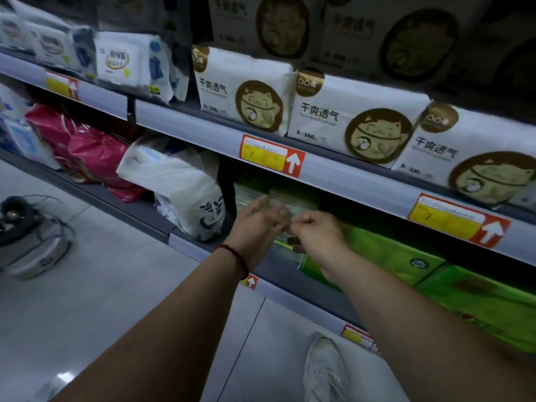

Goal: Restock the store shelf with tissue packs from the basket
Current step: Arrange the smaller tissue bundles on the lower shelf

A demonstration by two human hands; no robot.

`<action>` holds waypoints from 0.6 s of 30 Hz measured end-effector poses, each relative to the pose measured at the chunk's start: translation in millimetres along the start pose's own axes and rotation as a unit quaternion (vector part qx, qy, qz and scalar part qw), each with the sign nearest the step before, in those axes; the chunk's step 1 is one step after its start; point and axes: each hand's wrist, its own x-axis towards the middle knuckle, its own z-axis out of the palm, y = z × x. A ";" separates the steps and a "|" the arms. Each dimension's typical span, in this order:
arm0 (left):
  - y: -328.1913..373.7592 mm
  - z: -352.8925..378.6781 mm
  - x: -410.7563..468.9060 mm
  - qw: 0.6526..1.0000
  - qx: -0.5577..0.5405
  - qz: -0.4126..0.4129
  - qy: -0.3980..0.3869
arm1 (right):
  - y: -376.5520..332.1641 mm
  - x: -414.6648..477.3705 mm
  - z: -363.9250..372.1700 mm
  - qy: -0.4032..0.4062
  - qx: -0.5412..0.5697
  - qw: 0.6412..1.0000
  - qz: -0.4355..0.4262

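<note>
A pale green tissue pack (282, 200) lies on the lower shelf (278, 272), just left of a row of bright green packs (385, 253). My left hand (256, 224), a red cord around its wrist, rests with its fingers stretched out against the pack's left side. My right hand (316, 235) is curled over the pack's front edge, pinching the wrapper. The two hands almost touch, and they hide much of the pack. A grey basket (37, 245) with a wire handle stands on the floor at the far left, away from both hands.
White packs with a cat emblem (348, 120) line the shelf above, behind a rail with red and yellow price tags (271, 155). A white bag (179, 181) and pink packs (87, 152) sit left of the hands. My white shoe (324, 369) is on the tiled floor.
</note>
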 end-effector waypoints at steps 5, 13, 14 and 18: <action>-12.8 -1.0 15.1 0.989 0.135 0.050 0.017 | 3.3 21.5 1.5 0.048 -0.067 0.996 -0.030; -17.8 -9.9 34.1 0.942 0.311 0.111 0.067 | 18.1 34.3 3.7 0.020 -0.176 0.982 -0.064; -16.5 -10.5 33.1 0.939 0.317 0.118 0.066 | 19.1 35.7 2.9 0.020 -0.178 0.981 -0.069; -8.2 -2.7 23.7 0.949 0.301 0.073 0.048 | 20.5 32.5 -0.5 0.014 -0.193 0.977 -0.093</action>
